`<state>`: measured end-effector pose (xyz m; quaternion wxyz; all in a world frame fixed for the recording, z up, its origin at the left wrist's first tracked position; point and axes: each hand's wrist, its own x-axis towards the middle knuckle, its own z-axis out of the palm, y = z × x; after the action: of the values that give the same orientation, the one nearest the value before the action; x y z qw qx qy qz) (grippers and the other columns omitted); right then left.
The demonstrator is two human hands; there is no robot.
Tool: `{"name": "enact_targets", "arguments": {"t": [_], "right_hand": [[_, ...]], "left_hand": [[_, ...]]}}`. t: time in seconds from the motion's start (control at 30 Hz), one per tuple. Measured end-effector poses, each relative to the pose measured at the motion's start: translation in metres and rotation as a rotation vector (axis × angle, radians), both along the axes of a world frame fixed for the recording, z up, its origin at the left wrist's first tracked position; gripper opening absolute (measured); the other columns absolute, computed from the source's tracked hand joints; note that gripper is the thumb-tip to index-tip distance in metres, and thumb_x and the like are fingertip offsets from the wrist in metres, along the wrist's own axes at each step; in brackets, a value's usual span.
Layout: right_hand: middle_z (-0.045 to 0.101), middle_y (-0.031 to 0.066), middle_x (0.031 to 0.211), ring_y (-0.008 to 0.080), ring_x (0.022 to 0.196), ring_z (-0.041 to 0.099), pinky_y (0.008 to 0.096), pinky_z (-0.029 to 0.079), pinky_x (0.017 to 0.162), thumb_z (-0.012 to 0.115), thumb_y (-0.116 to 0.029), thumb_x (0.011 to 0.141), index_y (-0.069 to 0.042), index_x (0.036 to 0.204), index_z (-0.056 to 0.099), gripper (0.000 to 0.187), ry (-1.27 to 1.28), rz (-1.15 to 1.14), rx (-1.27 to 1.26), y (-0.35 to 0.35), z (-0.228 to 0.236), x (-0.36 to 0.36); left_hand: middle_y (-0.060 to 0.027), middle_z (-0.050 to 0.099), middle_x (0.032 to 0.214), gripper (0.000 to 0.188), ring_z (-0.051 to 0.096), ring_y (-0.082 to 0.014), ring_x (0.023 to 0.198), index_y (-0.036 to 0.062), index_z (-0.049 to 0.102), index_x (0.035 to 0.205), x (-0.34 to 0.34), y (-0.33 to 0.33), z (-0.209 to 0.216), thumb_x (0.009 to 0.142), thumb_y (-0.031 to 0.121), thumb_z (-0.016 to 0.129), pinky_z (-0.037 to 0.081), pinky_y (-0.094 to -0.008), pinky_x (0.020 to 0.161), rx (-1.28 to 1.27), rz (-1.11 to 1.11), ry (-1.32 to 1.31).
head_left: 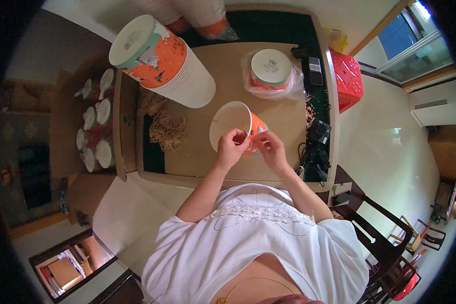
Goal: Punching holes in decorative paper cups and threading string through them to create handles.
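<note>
In front of me a paper bucket (pixel 231 115) lies tilted on the table, its white open mouth turned to the left and its orange printed side to the right. My left hand (pixel 233 148) is closed in a pinch at the near part of its rim. Close beside it, my right hand (pixel 270 150) pinches too, against the orange side. Whatever thin thing may be between the fingertips is too small to make out. A loose heap of light brown cords (pixel 167 130) is left of the bucket.
At the back left leans a tall stack of nested buckets (pixel 195 76). A plastic-wrapped bucket stack (pixel 271 66) stands at the back right. Black devices and cables (pixel 319 133) line the right edge. Left of the table, a cardboard box (pixel 129 121) holds several white-lidded items. A red stool (pixel 346 81) stands beyond.
</note>
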<state>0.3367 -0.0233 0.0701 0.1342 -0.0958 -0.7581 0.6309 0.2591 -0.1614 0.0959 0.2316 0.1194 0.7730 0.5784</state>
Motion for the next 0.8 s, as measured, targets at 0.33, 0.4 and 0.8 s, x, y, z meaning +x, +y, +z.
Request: {"name": "enact_targets", "arguments": {"t": [0.33, 0.4, 0.8], "right_hand": [[0.062, 0.0049, 0.086, 0.0107, 0.076, 0.058, 0.0238, 0.048, 0.069, 0.059, 0.001, 0.083, 0.001, 0.095, 0.057, 0.012, -0.14, -0.09, -0.676, 0.012, -0.01, -0.001], [0.062, 0.0044, 0.087, 0.0106, 0.077, 0.058, 0.0235, 0.048, 0.07, 0.059, 0.002, 0.083, 0.001, 0.094, 0.058, 0.012, -0.133, -0.067, -0.701, 0.011, -0.009, 0.001], [0.057, 0.0053, 0.088, 0.0127, 0.079, 0.057, 0.0254, 0.05, 0.067, 0.056, 0.009, 0.079, 0.0, 0.089, 0.059, 0.014, 0.001, -0.036, -0.186, 0.011, -0.005, -0.001]], "left_hand": [[-0.0057, 0.064, 0.079, 0.016, 0.062, -0.0118, 0.073, -0.0006, 0.058, 0.09, 0.005, 0.015, 0.005, 0.077, 0.004, 0.066, 0.051, -0.0268, 0.069, -0.034, -0.086, -0.011], [-0.0071, 0.065, 0.078, 0.014, 0.063, -0.0134, 0.071, -0.0008, 0.058, 0.087, 0.006, 0.018, 0.002, 0.076, 0.004, 0.066, 0.051, -0.0277, 0.067, -0.024, -0.057, 0.035], [-0.0112, 0.062, 0.075, 0.015, 0.063, -0.0217, 0.067, -0.0002, 0.055, 0.084, 0.006, 0.024, 0.001, 0.071, -0.002, 0.062, 0.051, -0.033, 0.062, -0.115, -0.028, 0.252]]}}
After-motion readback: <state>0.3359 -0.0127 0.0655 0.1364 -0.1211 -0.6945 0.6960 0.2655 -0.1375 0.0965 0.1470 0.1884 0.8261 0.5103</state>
